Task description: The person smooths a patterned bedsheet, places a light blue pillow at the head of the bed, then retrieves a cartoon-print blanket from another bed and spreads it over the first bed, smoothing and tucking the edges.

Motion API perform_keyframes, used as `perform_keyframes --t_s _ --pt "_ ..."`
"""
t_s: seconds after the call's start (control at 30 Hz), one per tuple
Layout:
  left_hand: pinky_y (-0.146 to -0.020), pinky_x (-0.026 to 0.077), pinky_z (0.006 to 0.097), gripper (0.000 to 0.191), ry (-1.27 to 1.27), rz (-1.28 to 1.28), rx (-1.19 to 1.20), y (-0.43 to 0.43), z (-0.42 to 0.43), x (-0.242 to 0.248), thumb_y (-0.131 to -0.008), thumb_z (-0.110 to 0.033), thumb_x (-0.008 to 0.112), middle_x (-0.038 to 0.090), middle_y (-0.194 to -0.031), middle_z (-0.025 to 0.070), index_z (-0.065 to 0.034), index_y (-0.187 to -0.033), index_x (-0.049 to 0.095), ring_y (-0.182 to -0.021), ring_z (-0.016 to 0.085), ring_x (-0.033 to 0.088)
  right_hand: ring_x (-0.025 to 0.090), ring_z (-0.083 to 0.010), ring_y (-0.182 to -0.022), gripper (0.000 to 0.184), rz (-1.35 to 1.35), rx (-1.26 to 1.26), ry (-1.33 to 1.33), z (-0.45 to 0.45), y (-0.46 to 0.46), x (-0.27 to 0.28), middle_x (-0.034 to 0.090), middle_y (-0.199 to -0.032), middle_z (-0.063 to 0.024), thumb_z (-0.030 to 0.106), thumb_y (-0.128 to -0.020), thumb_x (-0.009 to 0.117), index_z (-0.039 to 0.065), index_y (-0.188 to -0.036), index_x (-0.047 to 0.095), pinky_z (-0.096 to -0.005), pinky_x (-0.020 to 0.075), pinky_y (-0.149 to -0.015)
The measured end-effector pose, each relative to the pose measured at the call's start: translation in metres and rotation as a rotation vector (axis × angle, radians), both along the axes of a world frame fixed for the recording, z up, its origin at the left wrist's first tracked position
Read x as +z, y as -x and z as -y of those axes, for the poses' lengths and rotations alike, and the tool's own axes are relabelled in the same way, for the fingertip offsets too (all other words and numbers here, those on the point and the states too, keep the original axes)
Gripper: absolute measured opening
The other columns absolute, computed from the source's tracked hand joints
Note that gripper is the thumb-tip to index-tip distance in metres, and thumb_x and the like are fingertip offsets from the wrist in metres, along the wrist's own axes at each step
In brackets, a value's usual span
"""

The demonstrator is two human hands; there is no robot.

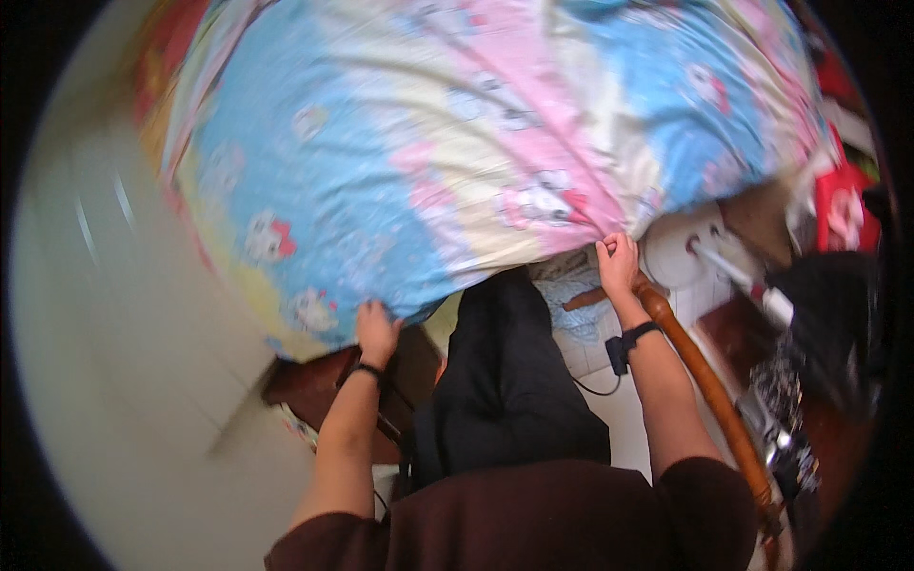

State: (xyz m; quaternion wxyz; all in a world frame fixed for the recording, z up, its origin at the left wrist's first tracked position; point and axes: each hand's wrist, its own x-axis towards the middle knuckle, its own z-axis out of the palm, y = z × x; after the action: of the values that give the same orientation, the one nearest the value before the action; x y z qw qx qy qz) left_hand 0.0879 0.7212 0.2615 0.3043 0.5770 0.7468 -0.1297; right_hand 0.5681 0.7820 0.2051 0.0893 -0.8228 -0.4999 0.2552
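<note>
A large patterned cloth (343, 185), which looks like a bed sheet or quilt cover, spreads wide in front of me in blue, pink and cream with cartoon figures. My left hand (377, 332) grips its near edge at the lower left, with the fingertips partly hidden by the fabric. At the right, my right hand (618, 263) pinches the near edge between thumb and fingers, where folds run together. Between the hands the hem runs slantwise above my black trousers. What lies under the cloth is hidden.
A curved brown wooden rail (703, 378) runs beside my right arm. Beyond it stand a white round container (675, 250), a red bag (846, 207) and dark cloth (821, 321). A dark brown piece of furniture (307, 385) is under the left edge, beside pale floor tiles (128, 321).
</note>
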Motion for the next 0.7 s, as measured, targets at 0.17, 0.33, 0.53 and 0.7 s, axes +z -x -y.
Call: perform_keyframes --t_s 0.17,0.33,0.53,0.7 --pt "-0.086 0.039 0.0481 0.027 0.098 -0.168 -0.210 -0.015 0.003 -0.016 -0.076 -0.024 0.070 0.058 -0.100 0.0119 -0.0075 -0.094 0.058 -0.101 0.030 0.057 0.049 -0.0294 -0.099 0.041 -0.092 0.805 -0.129 -0.049 0.079 0.045 0.053 -0.106 -0.0085 0.017 -0.065 0.076 0.010 -0.101 0.058 -0.0418 0.0395 -0.085" --pt "-0.082 0.039 0.0458 0.014 0.161 -0.167 -0.211 0.000 0.016 -0.032 -0.084 -0.011 0.049 0.064 -0.083 0.0089 -0.0104 -0.087 0.063 -0.087 0.028 0.062 0.053 -0.0357 -0.077 0.006 -0.133 0.902 0.005 -0.049 0.100 0.021 0.056 -0.075 -0.0157 0.009 -0.073 0.063 0.006 -0.075 0.058 -0.0458 0.0425 -0.068" --pt "-0.081 0.036 0.0491 0.017 0.265 -0.326 -0.052 0.014 0.034 -0.029 -0.080 -0.015 0.054 0.069 -0.080 0.0078 -0.0143 -0.079 0.071 -0.080 0.026 0.064 0.057 -0.0381 -0.089 0.015 -0.174 1.017 0.346 -0.037 0.091 0.010 0.062 -0.086 -0.0174 0.015 -0.076 0.065 0.004 -0.087 0.063 -0.0437 0.0465 -0.077" --pt "-0.080 0.043 0.0495 0.024 0.039 -0.252 0.451 0.078 0.038 -0.009 -0.082 -0.025 0.061 0.065 -0.094 0.0129 -0.0077 -0.098 0.067 -0.086 0.033 0.062 0.063 -0.0325 -0.096 0.031 -0.240 0.829 0.644 -0.047 0.094 -0.001 0.067 -0.100 -0.0173 0.023 -0.080 0.068 0.003 -0.104 0.066 -0.0381 0.0487 -0.086"
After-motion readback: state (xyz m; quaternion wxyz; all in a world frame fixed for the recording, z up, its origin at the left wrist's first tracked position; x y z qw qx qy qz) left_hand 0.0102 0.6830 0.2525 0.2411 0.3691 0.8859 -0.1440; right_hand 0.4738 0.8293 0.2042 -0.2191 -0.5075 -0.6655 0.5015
